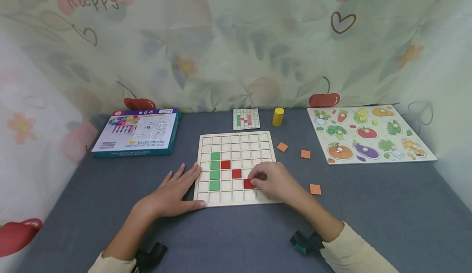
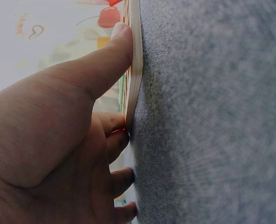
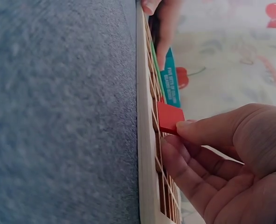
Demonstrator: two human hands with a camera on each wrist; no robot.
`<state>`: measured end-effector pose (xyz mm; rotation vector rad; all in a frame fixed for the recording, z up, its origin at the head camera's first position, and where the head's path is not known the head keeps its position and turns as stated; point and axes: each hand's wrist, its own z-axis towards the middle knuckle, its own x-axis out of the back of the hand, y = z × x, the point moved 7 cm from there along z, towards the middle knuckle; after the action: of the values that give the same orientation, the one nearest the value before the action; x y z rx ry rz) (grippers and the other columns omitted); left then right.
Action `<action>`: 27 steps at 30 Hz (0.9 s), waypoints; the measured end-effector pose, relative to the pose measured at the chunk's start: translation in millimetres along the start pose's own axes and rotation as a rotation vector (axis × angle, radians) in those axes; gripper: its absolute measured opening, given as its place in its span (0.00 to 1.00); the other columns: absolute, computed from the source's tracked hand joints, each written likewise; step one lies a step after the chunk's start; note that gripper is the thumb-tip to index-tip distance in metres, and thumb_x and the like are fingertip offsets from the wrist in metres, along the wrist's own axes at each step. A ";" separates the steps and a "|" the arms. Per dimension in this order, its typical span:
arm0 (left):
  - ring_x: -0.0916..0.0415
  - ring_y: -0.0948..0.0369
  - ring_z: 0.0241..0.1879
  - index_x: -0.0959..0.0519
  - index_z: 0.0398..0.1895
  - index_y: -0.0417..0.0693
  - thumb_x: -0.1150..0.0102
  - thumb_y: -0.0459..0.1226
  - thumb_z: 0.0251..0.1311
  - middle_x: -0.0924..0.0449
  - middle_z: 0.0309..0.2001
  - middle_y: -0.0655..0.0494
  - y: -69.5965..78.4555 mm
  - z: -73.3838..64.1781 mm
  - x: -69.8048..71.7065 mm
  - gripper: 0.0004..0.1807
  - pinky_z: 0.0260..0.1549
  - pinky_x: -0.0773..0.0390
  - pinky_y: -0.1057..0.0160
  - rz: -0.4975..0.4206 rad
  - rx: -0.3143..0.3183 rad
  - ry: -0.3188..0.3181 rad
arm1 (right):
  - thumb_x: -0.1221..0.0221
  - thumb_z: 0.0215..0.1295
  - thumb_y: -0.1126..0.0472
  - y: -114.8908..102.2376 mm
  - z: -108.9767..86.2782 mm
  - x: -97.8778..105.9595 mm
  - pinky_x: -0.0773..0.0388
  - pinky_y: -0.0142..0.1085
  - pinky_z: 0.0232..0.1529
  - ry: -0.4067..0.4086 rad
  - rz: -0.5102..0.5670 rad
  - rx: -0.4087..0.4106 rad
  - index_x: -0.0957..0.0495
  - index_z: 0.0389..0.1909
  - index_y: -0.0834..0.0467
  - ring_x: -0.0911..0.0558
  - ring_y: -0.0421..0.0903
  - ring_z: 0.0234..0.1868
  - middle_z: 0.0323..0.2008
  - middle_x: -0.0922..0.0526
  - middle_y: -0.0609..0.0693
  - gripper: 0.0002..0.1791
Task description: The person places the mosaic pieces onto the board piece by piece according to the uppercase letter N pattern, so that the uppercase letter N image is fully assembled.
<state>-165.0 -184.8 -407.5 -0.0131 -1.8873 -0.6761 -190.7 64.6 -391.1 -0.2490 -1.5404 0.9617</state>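
Note:
A wooden grid board point(image 1: 236, 147) lies on the table. Several green square tiles point(image 1: 214, 174) fill a column of cells on its left side. Two red square tiles point(image 1: 225, 164) step down diagonally from that column. My right hand point(image 1: 274, 179) pinches a third red tile point(image 3: 170, 117) between thumb and fingers; it stands tilted over a cell at the lower right of the diagonal. My left hand point(image 1: 171, 193) rests with fingers spread along the board's left edge, the thumb at its lower left corner.
Three orange tiles point(image 1: 305, 154) lie right of the board. Behind it are a small pattern card point(image 1: 246, 126) and a yellow cylinder point(image 1: 278, 117). A flat box point(image 1: 136, 136) lies at the back left, a vegetable picture board point(image 1: 372, 134) at the back right.

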 end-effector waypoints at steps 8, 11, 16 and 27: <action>0.66 0.41 0.77 0.52 0.81 0.46 0.41 0.65 0.60 0.56 0.80 0.49 -1.7 0.1 -0.2 0.56 0.68 0.63 0.32 0.014 -0.004 0.003 | 0.33 0.61 0.69 -2.1 -0.4 -3.9 0.24 0.35 0.35 -0.024 -0.045 0.036 0.13 0.35 0.55 0.24 0.37 0.31 0.31 0.19 0.41 0.06; 0.66 0.41 0.77 0.52 0.81 0.46 0.41 0.65 0.60 0.56 0.80 0.49 -1.8 -0.1 0.0 0.56 0.69 0.63 0.33 0.014 -0.002 0.003 | 0.33 0.61 0.68 -3.5 -0.6 -3.8 0.25 0.34 0.33 -0.012 -0.068 0.066 0.13 0.36 0.55 0.25 0.37 0.30 0.31 0.20 0.41 0.05; 0.66 0.41 0.77 0.52 0.81 0.47 0.41 0.65 0.61 0.57 0.80 0.49 -1.0 -0.1 0.9 0.55 0.69 0.63 0.33 0.009 -0.004 0.004 | 0.32 0.61 0.66 -5.2 -1.3 -3.7 0.28 0.34 0.31 0.015 -0.100 0.100 0.12 0.36 0.56 0.28 0.39 0.29 0.31 0.23 0.43 0.04; 0.66 0.41 0.77 0.53 0.81 0.47 0.41 0.65 0.61 0.57 0.80 0.50 -1.0 -0.1 -0.8 0.55 0.69 0.64 0.33 0.005 -0.003 0.002 | 0.34 0.63 0.66 7.0 -15.8 9.0 0.26 0.33 0.31 0.026 -0.060 0.102 0.12 0.38 0.55 0.27 0.38 0.30 0.31 0.21 0.40 0.05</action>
<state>-164.9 -185.4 -408.6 -0.0195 -1.8836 -0.6752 -181.1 81.6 -390.8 -0.1420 -1.4623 0.9828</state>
